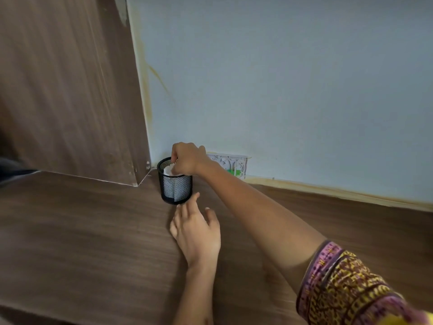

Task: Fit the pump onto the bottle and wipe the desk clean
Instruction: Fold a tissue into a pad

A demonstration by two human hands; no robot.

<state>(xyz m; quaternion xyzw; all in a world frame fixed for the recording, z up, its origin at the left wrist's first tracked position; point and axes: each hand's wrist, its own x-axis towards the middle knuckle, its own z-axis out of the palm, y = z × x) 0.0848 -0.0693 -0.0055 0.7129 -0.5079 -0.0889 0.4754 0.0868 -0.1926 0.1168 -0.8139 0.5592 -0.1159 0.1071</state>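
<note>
A black mesh cup (176, 186) stands on the brown wooden desk (93, 231), near the back corner by the wall. White tissue (168, 170) fills the cup and shows through the mesh. My right hand (187, 158) hovers over the cup's rim, its fingers pinched on the top of the tissue. My left hand (195, 228) lies open on the desk just in front of the cup, fingertips close to its base. No bottle or pump is in view.
A brown wooden panel (70, 90) rises at the left of the desk. A pale blue wall (281, 78) runs along the back. A white patterned wall plate (230, 164) sits low on the wall behind my right wrist.
</note>
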